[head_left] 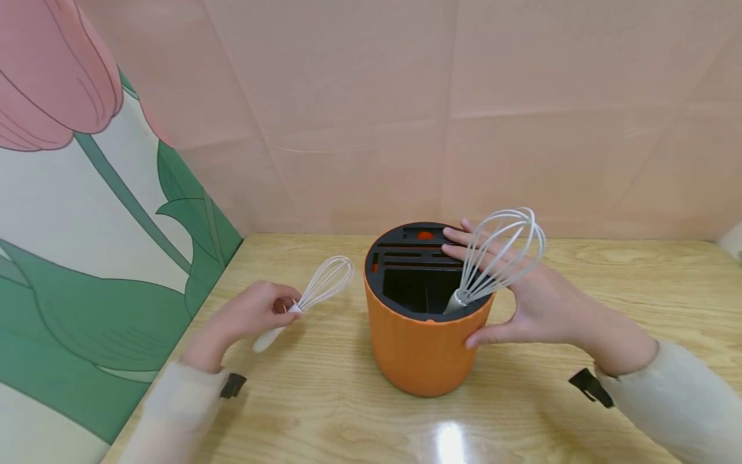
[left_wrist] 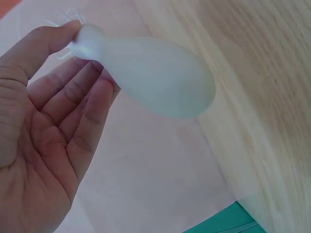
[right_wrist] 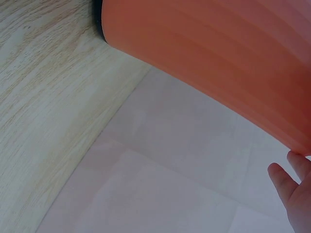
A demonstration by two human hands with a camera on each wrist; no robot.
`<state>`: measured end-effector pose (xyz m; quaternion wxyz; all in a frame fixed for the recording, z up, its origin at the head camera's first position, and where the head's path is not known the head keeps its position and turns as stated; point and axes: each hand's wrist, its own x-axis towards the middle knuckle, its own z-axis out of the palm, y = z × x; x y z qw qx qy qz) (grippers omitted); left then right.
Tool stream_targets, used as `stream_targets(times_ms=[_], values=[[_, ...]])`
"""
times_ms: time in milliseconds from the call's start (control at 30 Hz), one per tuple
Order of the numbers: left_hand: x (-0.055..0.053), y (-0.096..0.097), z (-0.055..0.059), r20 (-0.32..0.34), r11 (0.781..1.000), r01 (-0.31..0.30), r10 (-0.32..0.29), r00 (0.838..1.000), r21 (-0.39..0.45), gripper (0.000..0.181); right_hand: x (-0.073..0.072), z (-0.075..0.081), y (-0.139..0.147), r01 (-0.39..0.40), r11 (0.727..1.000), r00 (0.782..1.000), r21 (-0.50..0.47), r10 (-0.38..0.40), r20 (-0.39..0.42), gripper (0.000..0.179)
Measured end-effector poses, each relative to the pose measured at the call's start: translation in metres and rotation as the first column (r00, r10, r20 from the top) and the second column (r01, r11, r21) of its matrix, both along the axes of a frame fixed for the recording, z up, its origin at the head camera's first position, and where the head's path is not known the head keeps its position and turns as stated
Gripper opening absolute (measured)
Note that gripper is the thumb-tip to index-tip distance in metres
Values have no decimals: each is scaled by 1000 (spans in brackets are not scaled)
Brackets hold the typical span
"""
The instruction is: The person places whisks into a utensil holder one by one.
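As the right hand (head_left: 536, 308) rests outstretched on a holder (head_left: 426, 353), the left hand (head_left: 253, 314) pinches a light-looking whisk (head_left: 295, 309), best held by its handle (head_left: 268, 339).

Wood-grain table (head_left: 313, 412); creased pink backdrop (head_left: 348, 116) behind; tulip-printed panel (head_left: 87, 316) at left.

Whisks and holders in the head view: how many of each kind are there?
Orange holder: 1
Whisks: 2 (the smaller whisk in the left hand, the larger whisk leaning in the holder)
Total: 3
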<state>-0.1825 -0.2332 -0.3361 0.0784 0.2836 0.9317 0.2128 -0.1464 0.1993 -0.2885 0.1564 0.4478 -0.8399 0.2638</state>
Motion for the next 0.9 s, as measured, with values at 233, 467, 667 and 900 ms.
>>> stream_targets(times_ms=[233,467,667,900], values=[[1,0,8,-47,999,40,-40,998,8,19,2,-1,0,-7,1000,1000,-9,7,-4,113],[3,6,22,-71,999,45,-43,997,30,16,2,0,0,-9,1000,1000,-11,9,-8,114],[4,12,37,-94,998,47,-43,995,37,15,1,1,-1,-18,1000,1000,-13,18,-16,114],[1,15,50,-131,991,108,-97,987,82,16,0,2,-2,-34,999,999,-13,33,-34,114]])
